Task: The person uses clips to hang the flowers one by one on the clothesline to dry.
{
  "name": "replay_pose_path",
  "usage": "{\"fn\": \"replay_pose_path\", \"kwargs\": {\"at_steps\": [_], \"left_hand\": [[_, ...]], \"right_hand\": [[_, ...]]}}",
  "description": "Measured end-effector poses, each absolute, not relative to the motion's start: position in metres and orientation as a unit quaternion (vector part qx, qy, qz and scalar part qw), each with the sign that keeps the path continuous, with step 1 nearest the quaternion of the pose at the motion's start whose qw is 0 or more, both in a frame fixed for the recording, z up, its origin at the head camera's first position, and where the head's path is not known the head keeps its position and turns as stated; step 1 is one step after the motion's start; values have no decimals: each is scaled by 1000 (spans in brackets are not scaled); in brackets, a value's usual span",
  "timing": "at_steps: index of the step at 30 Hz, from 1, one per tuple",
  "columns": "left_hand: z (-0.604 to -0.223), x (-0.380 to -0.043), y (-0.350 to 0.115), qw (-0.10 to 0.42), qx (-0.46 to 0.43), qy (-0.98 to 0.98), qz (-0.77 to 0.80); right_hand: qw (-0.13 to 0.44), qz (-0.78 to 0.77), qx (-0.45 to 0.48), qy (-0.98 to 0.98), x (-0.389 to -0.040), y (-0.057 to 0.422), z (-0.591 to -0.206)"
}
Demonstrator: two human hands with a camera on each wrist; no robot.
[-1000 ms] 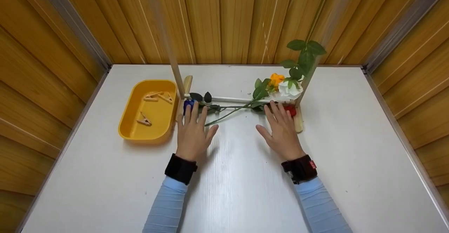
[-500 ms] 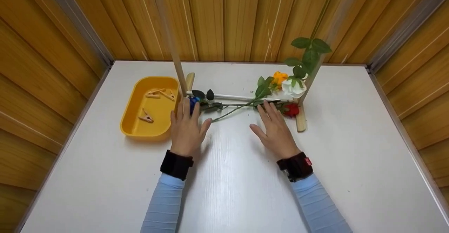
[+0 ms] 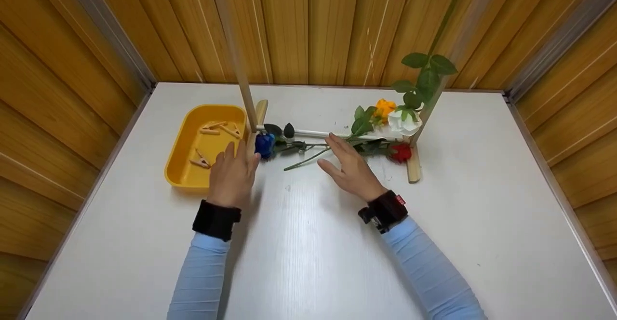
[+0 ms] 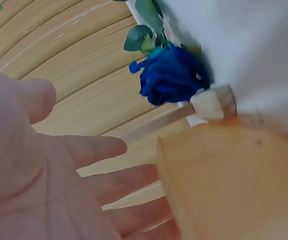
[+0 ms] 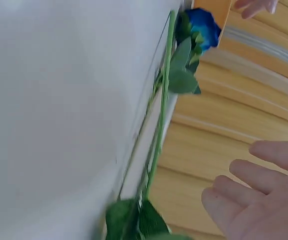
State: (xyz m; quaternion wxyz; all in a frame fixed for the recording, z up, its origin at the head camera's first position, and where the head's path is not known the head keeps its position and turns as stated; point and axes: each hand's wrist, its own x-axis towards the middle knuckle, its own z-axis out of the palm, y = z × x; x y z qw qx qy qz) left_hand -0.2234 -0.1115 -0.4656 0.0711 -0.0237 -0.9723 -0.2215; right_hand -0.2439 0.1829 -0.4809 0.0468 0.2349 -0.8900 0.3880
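My left hand (image 3: 231,175) hovers by the right rim of a yellow tray (image 3: 176,158), its fingers extended and holding nothing. Just right of its fingertips lies a blue rose (image 3: 264,145), also clear in the left wrist view. My right hand (image 3: 353,170) is held with straight fingers above the crossed green stems (image 3: 308,160), gripping nothing. A red rose (image 3: 400,152) lies to its right, at the foot of the frame. Behind that are a white rose (image 3: 404,121) and an orange flower (image 3: 384,110). Several wooden clothespins (image 3: 210,131) rest in the tray.
A wooden frame stands on the white table (image 3: 299,262), with a left post (image 3: 243,88), a right foot (image 3: 413,166) and a white crossbar (image 3: 318,133) low between the posts. A leafy green stem (image 3: 429,81) hangs along the right post. Wood-patterned panels surround the table.
Both hands have moved left. The left hand has gone from over the blue rose to the tray's edge, uncovering the rose. The right hand has left the red rose for the stems.
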Motion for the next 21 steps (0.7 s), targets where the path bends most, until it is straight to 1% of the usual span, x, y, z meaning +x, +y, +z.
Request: {"fn": "replay_pose_path", "kwargs": {"at_steps": [3, 10, 17, 21], "left_hand": [[-456, -226, -122, 30, -25, -978, -207], [-437, -234, -151, -30, -26, -986, -163], [-423, -242, -170, -89, -10, -990, -110], [-422, -252, -175, -138, -4, -987, -83]], "right_hand": [[37, 428, 237, -872, -249, 177, -482], [22, 489, 263, -831, -260, 158, -478], [6, 478, 299, -826, -268, 136, -472], [1, 463, 311, -830, -270, 127, -471]]}}
